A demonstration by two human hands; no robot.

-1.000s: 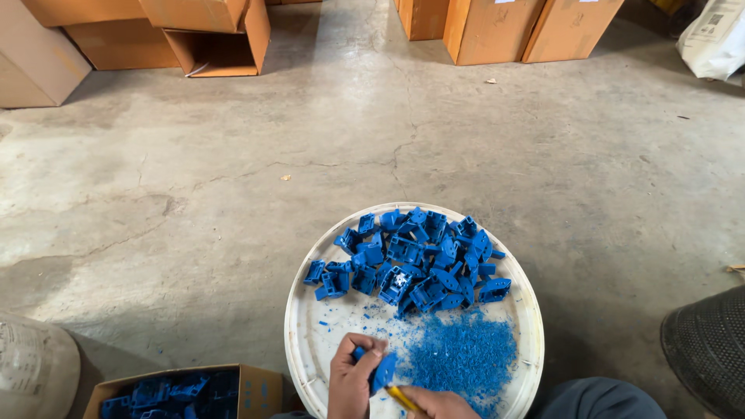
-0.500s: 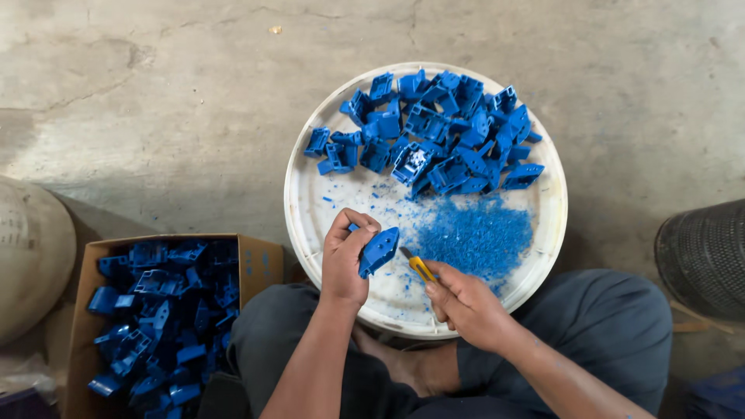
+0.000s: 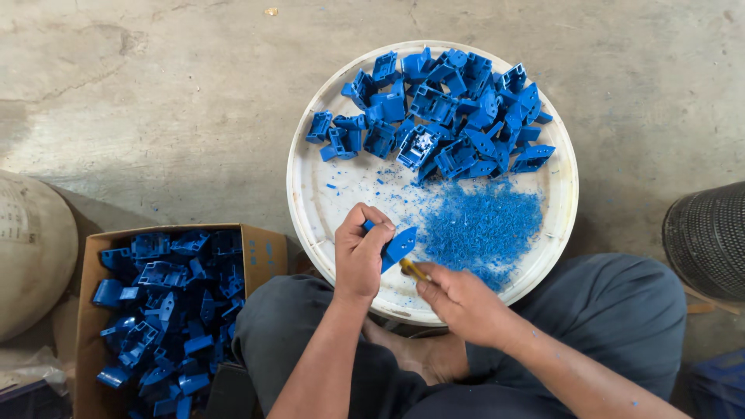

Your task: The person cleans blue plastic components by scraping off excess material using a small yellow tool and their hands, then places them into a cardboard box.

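The left hand (image 3: 358,256) pinches 1 blue plastic part (image 3: 397,245) between thumb and curled fingers, holding it just above the near rim of the round white tray (image 3: 306,194). The right hand (image 3: 458,299) is closed around a small yellow-handled tool (image 3: 414,269), its tip touching the lower edge of the held part, also over the tray's near side.

In the middle of the tray, just beyond the held part and to its right, lies a spread of fine blue shavings (image 3: 485,225). On the far half of the tray sits a loose heap of blue plastic parts (image 3: 442,116), piled on each other, with a few stragglers toward the tray's left side.

Left of the tray, near its lower edge, stands an open cardboard box (image 3: 260,252) filled with more blue parts (image 3: 167,302). Further left of the tray, beyond the box, a pale rounded sack-like object (image 3: 31,256) shows partly. To the right of the tray, close to its rim, stands a dark perforated cylinder (image 3: 710,240). The tray rests on a grey concrete floor (image 3: 155,101). The person's legs in dark grey trousers (image 3: 605,310) bracket the tray's near side, with a bare foot (image 3: 423,353) beneath the tray's near edge.
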